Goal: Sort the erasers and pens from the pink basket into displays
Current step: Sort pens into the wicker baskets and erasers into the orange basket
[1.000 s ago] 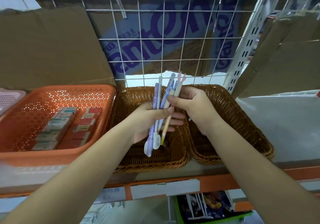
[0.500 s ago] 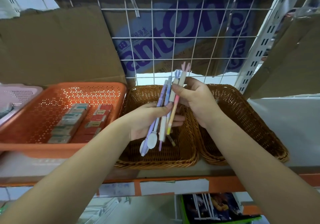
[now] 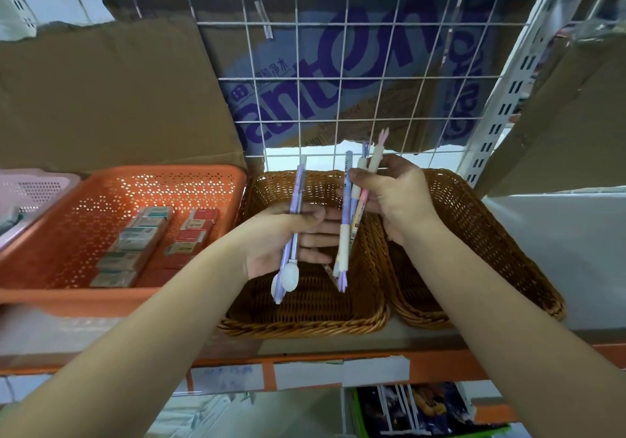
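Head view: the grip of the left hand (image 3: 281, 237) clasps 2 purple round-ended pens (image 3: 298, 187) and that of the right hand (image 3: 398, 197) pinches a loose fan of pastel pens (image 3: 346, 200), both above the left brown wicker basket (image 3: 305, 324), where the fan could slip and drop pens into the wrong basket.

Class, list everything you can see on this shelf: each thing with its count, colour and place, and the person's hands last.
Orange basket: one, orange, shelf left.
Erasers: two rows, grey-green and red, inside the orange basket.
Pink basket: one, pink, far left edge.
Wicker baskets: two, brown, side by side at shelf centre.
Purple pens: two, purple and white, held in the left hand.
Pastel pens: several, blue, pink, cream, gripped in the right hand.
Wire grid: one, white, behind the baskets.
Cardboard: sheets, brown, at the back.
Left hand: above the left wicker basket.
Right hand: beside it, higher.
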